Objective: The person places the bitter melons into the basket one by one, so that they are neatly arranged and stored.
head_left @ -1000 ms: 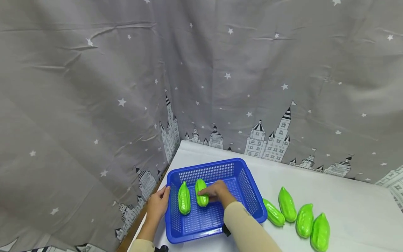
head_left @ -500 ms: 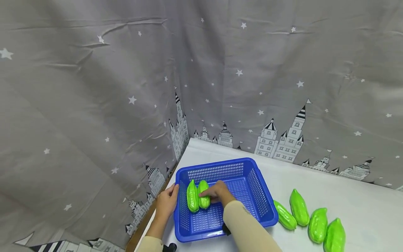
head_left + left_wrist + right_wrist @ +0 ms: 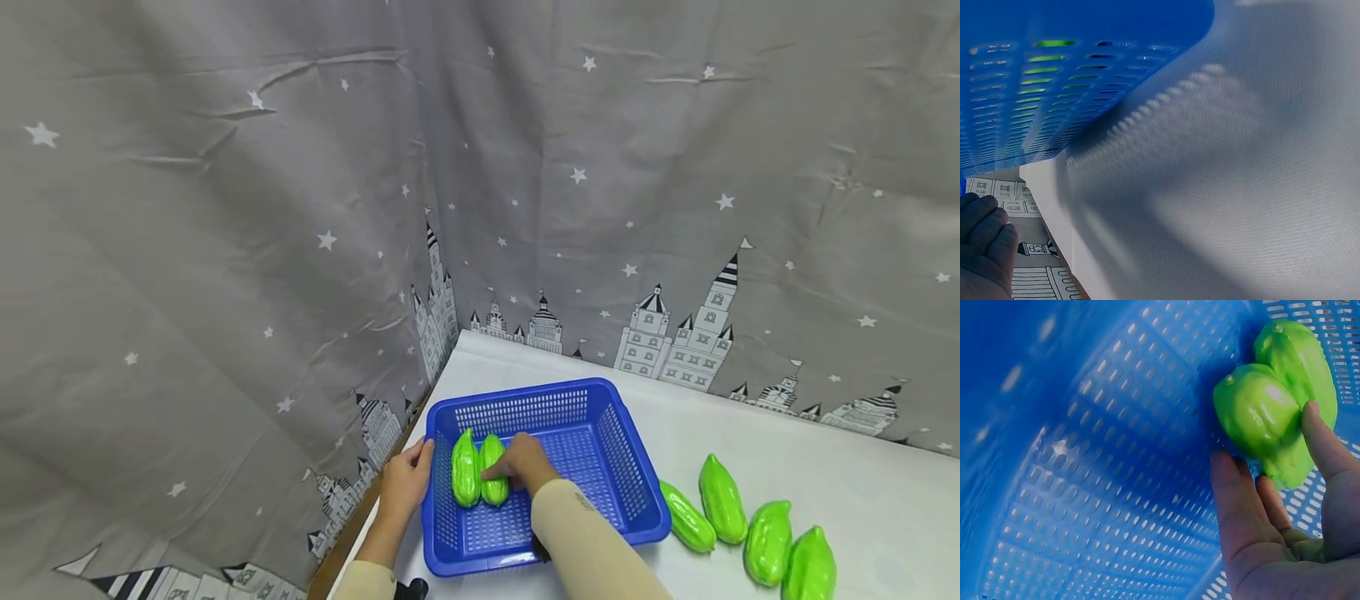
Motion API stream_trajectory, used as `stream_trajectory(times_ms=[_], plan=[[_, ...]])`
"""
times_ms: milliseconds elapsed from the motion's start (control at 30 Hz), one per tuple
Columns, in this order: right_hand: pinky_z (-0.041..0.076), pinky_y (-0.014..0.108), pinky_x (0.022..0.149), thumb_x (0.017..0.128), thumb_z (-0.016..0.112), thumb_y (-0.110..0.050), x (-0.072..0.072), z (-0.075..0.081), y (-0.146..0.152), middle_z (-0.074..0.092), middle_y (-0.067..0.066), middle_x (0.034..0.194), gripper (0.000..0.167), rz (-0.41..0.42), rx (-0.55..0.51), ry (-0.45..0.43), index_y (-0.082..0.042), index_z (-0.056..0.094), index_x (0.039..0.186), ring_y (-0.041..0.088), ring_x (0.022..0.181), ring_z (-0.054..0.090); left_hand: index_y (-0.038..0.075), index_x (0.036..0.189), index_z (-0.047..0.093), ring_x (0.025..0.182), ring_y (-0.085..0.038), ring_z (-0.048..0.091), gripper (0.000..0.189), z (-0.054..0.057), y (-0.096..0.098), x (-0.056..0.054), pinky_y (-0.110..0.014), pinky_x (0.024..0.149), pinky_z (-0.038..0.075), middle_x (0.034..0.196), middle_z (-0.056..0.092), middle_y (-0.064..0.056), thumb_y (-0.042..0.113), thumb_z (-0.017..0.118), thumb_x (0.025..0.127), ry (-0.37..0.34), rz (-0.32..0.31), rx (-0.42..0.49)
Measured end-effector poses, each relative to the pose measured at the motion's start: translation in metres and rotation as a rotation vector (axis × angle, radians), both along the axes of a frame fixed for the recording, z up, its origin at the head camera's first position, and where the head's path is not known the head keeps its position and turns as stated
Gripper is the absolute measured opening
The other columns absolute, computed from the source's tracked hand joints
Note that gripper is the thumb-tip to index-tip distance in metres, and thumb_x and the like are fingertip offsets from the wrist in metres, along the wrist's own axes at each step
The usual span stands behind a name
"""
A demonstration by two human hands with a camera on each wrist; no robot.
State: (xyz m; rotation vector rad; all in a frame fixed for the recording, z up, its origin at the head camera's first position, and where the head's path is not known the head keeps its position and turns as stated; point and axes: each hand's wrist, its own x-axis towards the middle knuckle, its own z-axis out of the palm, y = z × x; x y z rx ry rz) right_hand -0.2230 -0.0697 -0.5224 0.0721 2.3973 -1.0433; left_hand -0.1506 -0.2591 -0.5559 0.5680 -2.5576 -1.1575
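My right hand (image 3: pixel 525 458) reaches into the blue basket (image 3: pixel 577 450) and holds a bright green, ridged, gourd-like fruit (image 3: pixel 493 492) on its floor. In the right wrist view, the thumb lies on one side of the fruit (image 3: pixel 1257 412) and the fingertips (image 3: pixel 1222 465) are at the other. A second green fruit (image 3: pixel 465 477) lies alongside it, near the basket's left wall. At the left rim, my left hand (image 3: pixel 405 482) grips the basket. The left wrist view shows that hand (image 3: pixel 988 250) below the slotted wall (image 3: pixel 1041 94), its fingertips partly out of frame.
Several more green fruits (image 3: pixel 722 498) lie on the white table (image 3: pixel 862 500), right of the basket. A grey curtain (image 3: pixel 600 167) printed with stars and castles stands behind and to the left. A brown table edge (image 3: pixel 337 546) runs along the left.
My right hand has brought its fruit leftward, up beside the other one, then slightly toward me. The left hand stays at the rim. The head view has shifted.
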Motion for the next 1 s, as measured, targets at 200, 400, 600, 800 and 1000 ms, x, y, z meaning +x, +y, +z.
stream_trajectory(times_ms=[200,400,600,800,1000], plan=[[0.056,0.046,0.088,0.065,0.097,-0.035,0.000,0.003,0.007,0.065,0.022,0.099,0.077,0.041,0.085,0.049,0.015,0.060,0.112,0.038,0.095,0.067,0.001,0.131,0.066,0.114,-0.042,0.064,0.046,-0.001,0.001,0.000,-0.059,0.097,0.048,0.122,0.067,-0.022,0.037,0.058,0.103,-0.005,0.000,0.017],[0.048,0.052,0.100,0.067,0.095,-0.041,-0.002,0.005,0.012,0.062,0.030,0.118,0.091,0.036,0.069,0.105,0.017,0.054,0.124,0.045,0.115,0.059,0.002,0.129,0.067,0.115,-0.042,0.063,0.045,-0.004,-0.001,-0.001,-0.060,0.097,0.047,0.122,0.067,-0.022,0.037,0.058,0.103,0.006,-0.014,-0.007],[0.040,0.055,0.108,0.069,0.094,-0.040,-0.013,0.002,0.019,0.051,0.027,0.143,0.100,-0.042,-0.208,0.239,0.009,0.047,0.143,0.046,0.133,0.046,0.001,0.130,0.067,0.115,-0.042,0.063,0.046,-0.003,-0.005,-0.003,-0.060,0.097,0.047,0.122,0.067,-0.022,0.038,0.056,0.104,0.005,-0.015,-0.016],[0.038,0.053,0.110,0.071,0.092,-0.042,-0.016,0.008,0.028,0.048,0.024,0.148,0.102,-0.068,-0.344,0.294,0.004,0.044,0.148,0.042,0.136,0.045,0.001,0.132,0.065,0.116,-0.043,0.062,0.048,-0.003,-0.003,-0.002,-0.062,0.097,0.046,0.123,0.067,-0.023,0.038,0.056,0.104,-0.017,-0.022,-0.008],[0.038,0.050,0.111,0.073,0.092,-0.040,-0.016,0.017,0.040,0.050,0.021,0.147,0.098,-0.126,-0.385,0.344,0.003,0.045,0.147,0.039,0.135,0.047,0.000,0.133,0.064,0.119,-0.044,0.060,0.049,-0.004,-0.004,0.001,-0.062,0.100,0.044,0.126,0.065,-0.023,0.039,0.055,0.104,-0.013,-0.022,-0.009]])
